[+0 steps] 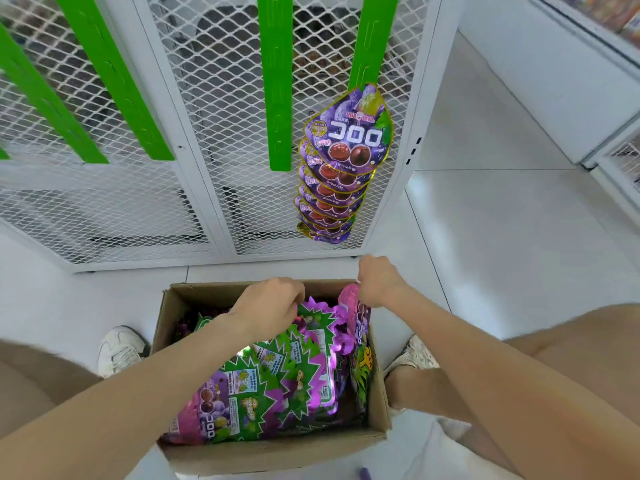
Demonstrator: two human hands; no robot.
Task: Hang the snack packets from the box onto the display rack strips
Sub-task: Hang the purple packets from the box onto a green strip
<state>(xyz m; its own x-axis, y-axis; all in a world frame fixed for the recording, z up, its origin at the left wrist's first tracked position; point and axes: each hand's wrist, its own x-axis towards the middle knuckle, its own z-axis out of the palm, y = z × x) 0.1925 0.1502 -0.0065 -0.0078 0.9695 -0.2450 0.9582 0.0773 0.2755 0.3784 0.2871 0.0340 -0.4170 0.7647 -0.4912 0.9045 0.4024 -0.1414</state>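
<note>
**Q:** What lies nearest the person?

**A:** An open cardboard box (270, 455) stands on the white floor (502, 237), between the person's two shoes (119, 348). It holds a heap of loose packets (277, 375), purple and green, lying overlapped and tilted against one another.

**Q:** State of the left hand?

**A:** The left hand (270, 306) is over the far half of the box, knuckles up. Its fingers are curled down onto the top edges of the loose packets and grip them there. How many packets the grip takes in cannot be told.

**Q:** State of the right hand?

**A:** The right hand (377, 282) is at the far right corner of the box. Its fingers are closed in a pinch on the top edge of a raised packet (360, 327). This packet stands upright against the right wall, its lower part still inside the box.

**Q:** What is beyond the box?

**A:** A white mesh rack (207, 133) stands on the floor, just past the box. Green strips (277, 98) hang down its front. The right-most strip (372, 39) carries the hung packets (346, 143), a column of purple packets, each overlapping the one below.
</note>
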